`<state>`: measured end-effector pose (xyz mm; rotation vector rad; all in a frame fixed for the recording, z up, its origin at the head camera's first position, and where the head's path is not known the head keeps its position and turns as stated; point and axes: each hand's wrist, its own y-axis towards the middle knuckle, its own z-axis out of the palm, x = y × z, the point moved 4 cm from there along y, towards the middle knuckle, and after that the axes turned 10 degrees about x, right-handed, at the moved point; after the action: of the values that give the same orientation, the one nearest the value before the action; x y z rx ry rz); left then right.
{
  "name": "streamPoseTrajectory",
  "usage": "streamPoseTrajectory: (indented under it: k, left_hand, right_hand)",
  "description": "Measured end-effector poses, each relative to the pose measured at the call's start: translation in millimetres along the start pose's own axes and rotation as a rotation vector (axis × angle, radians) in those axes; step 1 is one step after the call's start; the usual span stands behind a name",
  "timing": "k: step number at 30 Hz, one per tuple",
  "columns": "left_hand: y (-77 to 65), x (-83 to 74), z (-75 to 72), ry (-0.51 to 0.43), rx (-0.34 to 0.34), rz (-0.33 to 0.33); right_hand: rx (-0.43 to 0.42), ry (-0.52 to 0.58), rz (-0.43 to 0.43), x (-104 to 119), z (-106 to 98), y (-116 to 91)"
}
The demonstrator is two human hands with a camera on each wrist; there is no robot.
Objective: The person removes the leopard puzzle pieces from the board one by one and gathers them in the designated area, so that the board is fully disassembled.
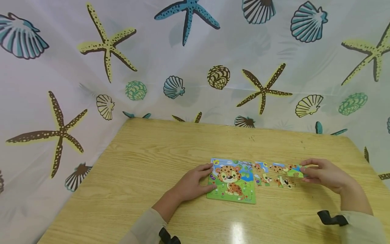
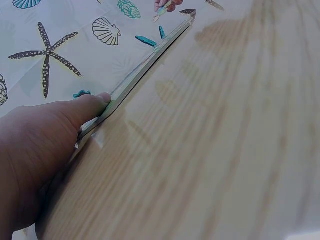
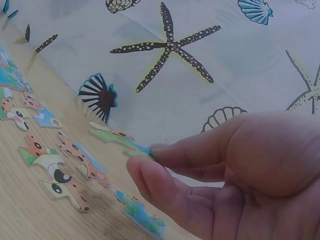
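A square puzzle board (image 1: 231,195) with a leopard cub picture lies on the wooden table. My left hand (image 1: 193,183) rests at its left edge, thumb (image 2: 92,107) and forefinger extended and spread apart; the other fingers are mostly hidden. To the right of the board, my right hand (image 1: 326,174) pinches a jigsaw piece (image 3: 112,137) between thumb and forefinger, over the table. Near it lie several loose jigsaw pieces, among them a blue-green one (image 3: 140,215) below the fingers and one with a black nose and eye (image 3: 62,177).
More loose jigsaw pieces (image 1: 262,179) lie beside the board's right edge. The wooden table (image 1: 137,162) extends to a white cloth (image 1: 189,105) printed with shells and starfish, which hangs behind it and at its left side.
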<state>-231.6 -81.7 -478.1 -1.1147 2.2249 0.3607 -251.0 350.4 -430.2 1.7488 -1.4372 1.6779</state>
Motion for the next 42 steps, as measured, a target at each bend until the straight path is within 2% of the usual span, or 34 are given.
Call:
streamPoseTrajectory:
  k: [15, 23, 33, 42]
  left_hand:
    - [-0.7, 1.3, 1.8, 0.014, 0.008, -0.015]
    - [0.2, 3.7, 2.5, 0.027, 0.008, -0.024]
    - [-1.0, 0.9, 1.1, 0.026, 0.006, -0.010]
    - [0.4, 0.2, 0.4, 0.035, 0.020, -0.018]
  right_hand:
    - [0.050, 0.004, 0.040, -26, -18, -10]
    - [0.078, 0.005, 0.060, -30, -21, -13]
    - [-0.051, -0.063, 0.180, -34, -16, -10]
    - [-0.068, -0.117, 0.234, -27, -11, -13]
